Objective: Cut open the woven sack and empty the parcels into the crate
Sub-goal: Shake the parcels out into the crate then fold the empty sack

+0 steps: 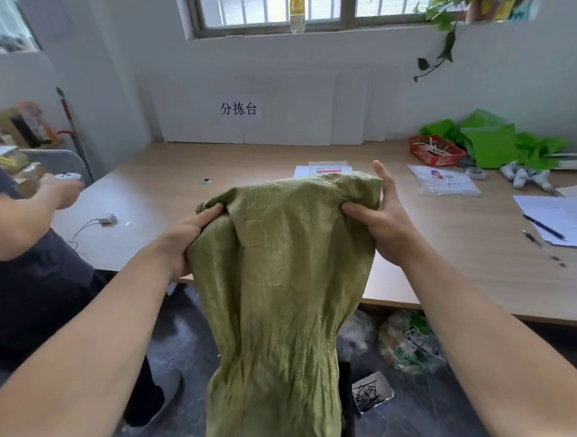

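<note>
Woven sack (284, 268): olive green, crumpled, held up by its upper edge above the near edge of the surface (168, 185). It hangs down in front of that edge toward the floor (436, 426).

Left hand (187, 236): grip clamped on the sack's upper left corner, thumb across the front, fingers hidden behind the cloth.

Right hand (386, 216): grip clamped on the upper right corner, thumb pressed on the front, fingers behind, one fingertip standing above the edge.

Writing: a white sheet (238, 108) on the back wall reads "分拣台". A printed label (329, 170) lies on the surface just behind the sack; a red band shows, the text is too small to read. A clear packet (444, 181) further right carries print that is not legible.

Hidden or unclear: the sack's lower end is cut off by the bottom of the frame, and its mouth and contents cannot be seen. A dark object behind its lower right side is mostly covered and cannot be identified. At far left a second person's hand (63, 186) holds a small white device, blurred. A small box (371, 394) on the floor holds thin dark pieces of uncertain kind.
</note>
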